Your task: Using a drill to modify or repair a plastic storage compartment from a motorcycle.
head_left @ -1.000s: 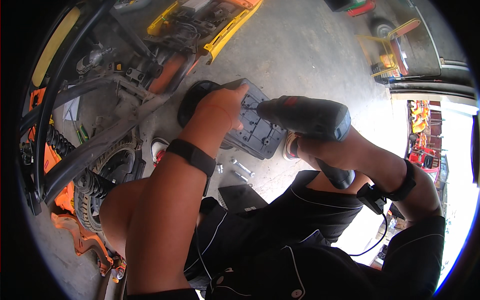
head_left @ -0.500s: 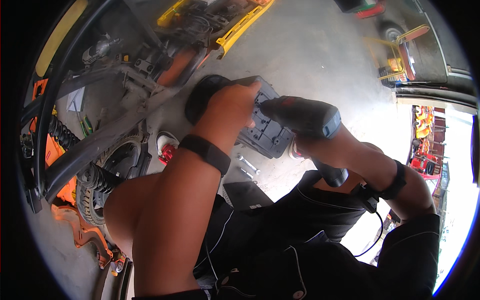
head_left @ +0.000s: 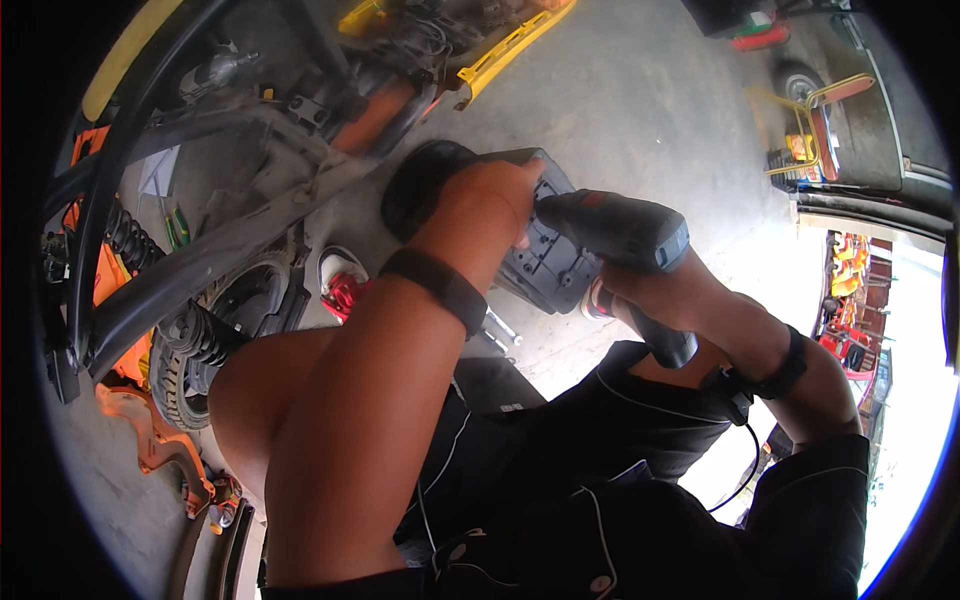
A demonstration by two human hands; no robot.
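My left hand [head_left: 490,198] is closed on the upper edge of a dark grey plastic housing [head_left: 558,268], its fingers curled over the face. That face is flat, with several small holes and raised ribs. A rounded black part [head_left: 415,190] shows beyond the hand; whether it is joined to the housing I cannot tell. Wrapped round the grip of a cordless drill [head_left: 622,230], my right hand [head_left: 645,292] holds it level with its nose pointing left. The nose is at the housing's face beside my left fingers; the bit and any screw are hidden.
Left stands a vehicle's tubular frame [head_left: 215,255] with a coil shock absorber [head_left: 195,335] and tyre [head_left: 178,385]. Wrenches [head_left: 502,328] and a black flat object [head_left: 490,385] lie on the floor below the housing. A yellow-framed machine [head_left: 515,50] and a chair [head_left: 825,130] stand farther off.
The whole view has shifted slightly, with hands, housing and drill a little farther right in it. Both hands keep their holds, and the drill's nose remains at the housing's face.
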